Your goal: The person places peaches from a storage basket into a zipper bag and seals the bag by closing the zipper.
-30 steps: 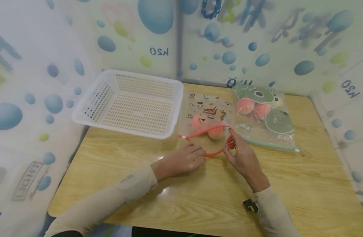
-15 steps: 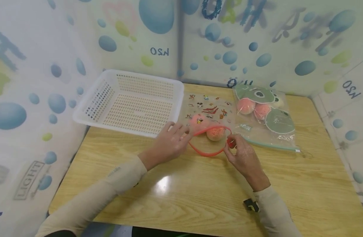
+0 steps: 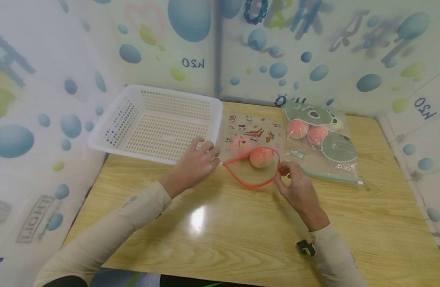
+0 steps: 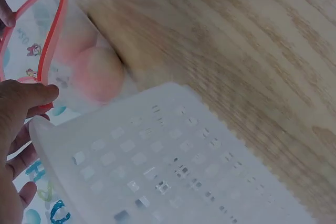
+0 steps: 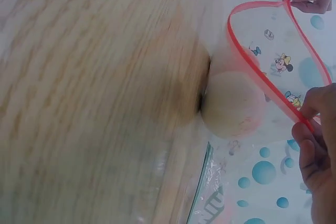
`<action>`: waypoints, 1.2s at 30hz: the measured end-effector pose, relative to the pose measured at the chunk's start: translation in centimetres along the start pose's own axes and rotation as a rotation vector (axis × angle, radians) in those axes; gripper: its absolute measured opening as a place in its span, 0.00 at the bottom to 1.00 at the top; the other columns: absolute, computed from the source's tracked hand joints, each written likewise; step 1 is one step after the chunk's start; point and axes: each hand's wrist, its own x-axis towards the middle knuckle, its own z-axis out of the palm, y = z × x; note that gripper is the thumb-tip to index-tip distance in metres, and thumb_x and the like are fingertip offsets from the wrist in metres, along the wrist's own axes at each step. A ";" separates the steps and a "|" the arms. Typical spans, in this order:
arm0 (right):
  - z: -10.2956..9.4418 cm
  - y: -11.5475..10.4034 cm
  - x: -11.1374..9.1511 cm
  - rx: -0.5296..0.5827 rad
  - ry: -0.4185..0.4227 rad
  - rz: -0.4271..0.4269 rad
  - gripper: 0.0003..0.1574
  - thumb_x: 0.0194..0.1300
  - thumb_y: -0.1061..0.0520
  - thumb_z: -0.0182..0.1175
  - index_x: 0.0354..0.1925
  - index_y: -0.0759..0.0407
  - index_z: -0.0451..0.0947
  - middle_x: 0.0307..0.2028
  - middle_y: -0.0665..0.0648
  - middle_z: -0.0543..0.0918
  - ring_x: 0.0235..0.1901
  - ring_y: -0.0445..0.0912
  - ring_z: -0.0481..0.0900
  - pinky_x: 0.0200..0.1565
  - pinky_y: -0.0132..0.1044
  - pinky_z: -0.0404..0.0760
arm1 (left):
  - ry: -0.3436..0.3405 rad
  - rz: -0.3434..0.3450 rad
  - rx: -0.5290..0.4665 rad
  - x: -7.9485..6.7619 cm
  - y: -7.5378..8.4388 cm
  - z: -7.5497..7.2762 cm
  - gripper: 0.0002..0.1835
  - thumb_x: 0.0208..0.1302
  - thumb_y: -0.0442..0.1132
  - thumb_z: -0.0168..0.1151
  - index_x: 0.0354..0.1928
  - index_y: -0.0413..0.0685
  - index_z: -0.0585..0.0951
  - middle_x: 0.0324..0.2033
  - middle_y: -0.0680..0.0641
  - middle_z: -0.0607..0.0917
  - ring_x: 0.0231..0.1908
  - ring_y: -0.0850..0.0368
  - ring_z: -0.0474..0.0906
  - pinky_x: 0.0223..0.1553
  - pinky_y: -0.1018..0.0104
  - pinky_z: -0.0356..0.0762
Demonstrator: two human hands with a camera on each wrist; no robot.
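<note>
A clear zip bag [image 3: 234,123] with cartoon prints and a red zip edge lies on the table, its mouth spread wide. Two peaches [image 3: 262,158] are inside, one seen through the printed film. My left hand [image 3: 191,167] pinches the left end of the red edge between thumb and finger, as the left wrist view shows; its other fingers are spread beside the basket's rim. My right hand [image 3: 300,195] pinches the opposite end of the red edge [image 5: 252,66], fingers curled.
A white slotted basket [image 3: 155,157] stands left of the bag, close to my left hand. On the right lies a second zip bag [image 3: 313,169] with a green edge, green frog-like prints and several peaches. Patterned walls surround the wooden table [image 3: 241,239].
My left hand has moved left and slightly up, from the near side of the red edge to its left end. The bag's mouth has widened. My right hand keeps its hold.
</note>
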 end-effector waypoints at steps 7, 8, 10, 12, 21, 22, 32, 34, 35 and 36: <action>-0.4 0.4 0.1 0.006 0.063 0.021 0.15 0.48 0.67 0.61 0.38 0.68 0.74 0.31 0.58 0.77 0.31 0.47 0.75 0.31 0.37 0.74 | 0.038 -0.008 0.024 0.8 -1.2 -1.2 0.06 0.53 0.32 0.60 0.34 0.43 0.82 0.36 0.46 0.77 0.40 0.46 0.69 0.48 0.49 0.64; -0.5 0.4 0.1 0.005 0.068 0.027 0.14 0.48 0.67 0.61 0.37 0.67 0.74 0.32 0.58 0.77 0.31 0.47 0.75 0.31 0.36 0.74 | 0.038 -0.011 0.025 0.8 -1.4 -1.4 0.07 0.53 0.32 0.60 0.35 0.43 0.82 0.36 0.45 0.77 0.40 0.46 0.69 0.48 0.49 0.64; -0.7 0.5 0.0 0.012 0.083 0.041 0.12 0.48 0.67 0.61 0.35 0.66 0.75 0.32 0.57 0.77 0.32 0.47 0.75 0.34 0.34 0.73 | 0.046 -0.021 0.020 0.7 -1.7 -1.7 0.07 0.53 0.32 0.60 0.35 0.43 0.82 0.36 0.45 0.78 0.40 0.46 0.70 0.48 0.49 0.64; -1.0 0.6 -0.2 0.018 0.101 0.061 0.11 0.49 0.67 0.60 0.35 0.66 0.76 0.32 0.57 0.77 0.32 0.47 0.74 0.36 0.31 0.72 | 0.059 -0.034 0.009 0.7 -2.0 -1.8 0.07 0.53 0.32 0.59 0.35 0.43 0.82 0.36 0.46 0.78 0.40 0.46 0.70 0.48 0.49 0.64; -2.1 1.1 -0.5 0.032 0.094 0.022 0.23 0.48 0.61 0.52 0.45 0.66 0.78 0.37 0.61 0.75 0.36 0.52 0.73 0.39 0.35 0.72 | 0.183 -0.096 -0.058 0.5 -2.8 -2.0 0.08 0.48 0.34 0.60 0.32 0.48 0.83 0.36 0.48 0.79 0.40 0.48 0.72 0.48 0.49 0.64; -2.2 1.2 -0.5 0.019 0.079 0.011 0.25 0.47 0.62 0.53 0.46 0.66 0.78 0.38 0.62 0.75 0.37 0.53 0.73 0.39 0.37 0.72 | 0.189 -0.101 -0.065 0.6 -2.8 -2.0 0.08 0.48 0.34 0.59 0.32 0.48 0.82 0.37 0.48 0.79 0.40 0.48 0.72 0.48 0.49 0.64; -3.1 1.7 0.0 -0.103 0.077 0.026 0.20 0.44 0.72 0.67 0.41 0.68 0.80 0.35 0.64 0.75 0.35 0.53 0.74 0.36 0.42 0.74 | 0.195 -0.150 -0.096 0.6 -3.4 -2.1 0.06 0.52 0.33 0.59 0.33 0.47 0.82 0.37 0.48 0.79 0.41 0.48 0.71 0.47 0.48 0.63; -3.5 1.9 0.2 -0.116 0.088 0.033 0.18 0.45 0.71 0.66 0.40 0.68 0.80 0.35 0.63 0.76 0.35 0.53 0.75 0.36 0.41 0.74 | 0.206 -0.154 -0.106 0.6 -3.4 -2.2 0.06 0.53 0.34 0.58 0.33 0.47 0.82 0.37 0.48 0.80 0.41 0.48 0.72 0.47 0.47 0.64; -3.7 2.0 0.2 -0.123 0.095 0.036 0.18 0.46 0.71 0.66 0.40 0.68 0.80 0.35 0.63 0.76 0.35 0.53 0.75 0.36 0.42 0.74 | 0.212 -0.156 -0.109 0.6 -3.5 -2.2 0.06 0.54 0.34 0.58 0.33 0.47 0.82 0.37 0.48 0.80 0.41 0.48 0.72 0.48 0.47 0.64; -3.9 2.1 0.3 -0.128 0.105 0.040 0.17 0.46 0.71 0.66 0.39 0.68 0.80 0.35 0.63 0.76 0.35 0.54 0.75 0.35 0.42 0.74 | 0.216 -0.159 -0.113 0.5 -3.5 -2.3 0.06 0.55 0.34 0.57 0.33 0.46 0.82 0.37 0.48 0.80 0.41 0.48 0.72 0.48 0.47 0.64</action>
